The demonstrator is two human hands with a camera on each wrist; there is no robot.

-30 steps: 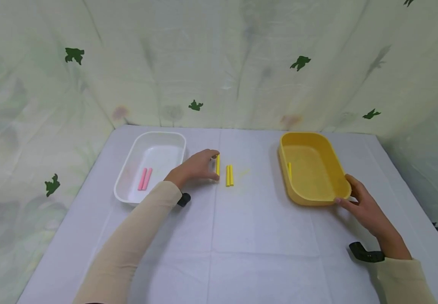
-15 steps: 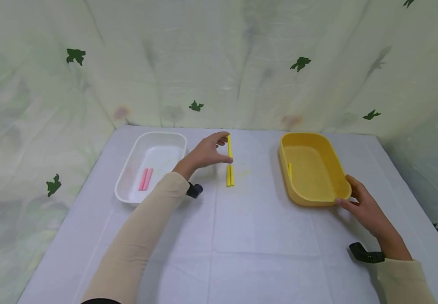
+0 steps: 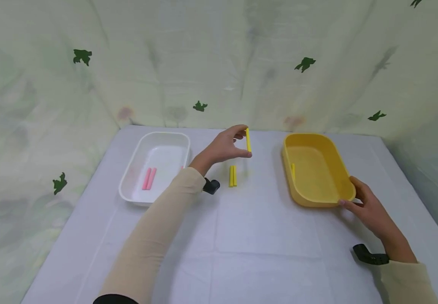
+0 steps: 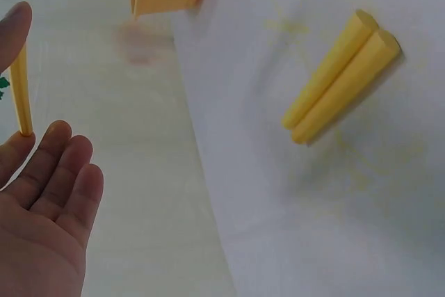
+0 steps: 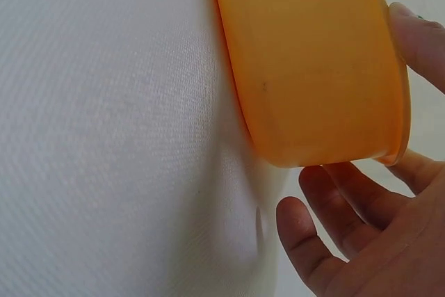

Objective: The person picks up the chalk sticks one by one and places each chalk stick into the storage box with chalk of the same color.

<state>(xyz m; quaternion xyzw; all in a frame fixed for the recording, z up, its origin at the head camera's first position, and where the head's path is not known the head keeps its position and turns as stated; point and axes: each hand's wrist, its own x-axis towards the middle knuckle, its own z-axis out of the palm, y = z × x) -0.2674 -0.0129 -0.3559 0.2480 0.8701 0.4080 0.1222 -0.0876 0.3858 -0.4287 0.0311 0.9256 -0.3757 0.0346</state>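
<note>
My left hand (image 3: 242, 142) is raised above the table and pinches one yellow stick (image 3: 248, 140) upright between thumb and forefinger. In the left wrist view the same stick (image 4: 20, 95) shows beside my fingers (image 4: 59, 172). Two more yellow sticks (image 3: 233, 176) (image 4: 341, 78) lie side by side on the cloth below. My right hand (image 3: 355, 196) grips the near right corner of the yellow tray (image 3: 319, 202), thumb (image 5: 417, 39) on the rim and fingers (image 5: 327, 241) along its wall (image 5: 313, 60). Another yellow stick (image 3: 293, 170) lies inside this tray.
A white tray (image 3: 128, 195) at the left holds two pink sticks (image 3: 149, 178). The table (image 3: 264, 249) is covered in white cloth. Pale fabric with green prints (image 3: 304, 64) closes off the back and both sides.
My left hand picked one yellow stick off the cloth, lifted it and carried it right, toward the yellow tray. The right hand stayed on the tray's corner.
</note>
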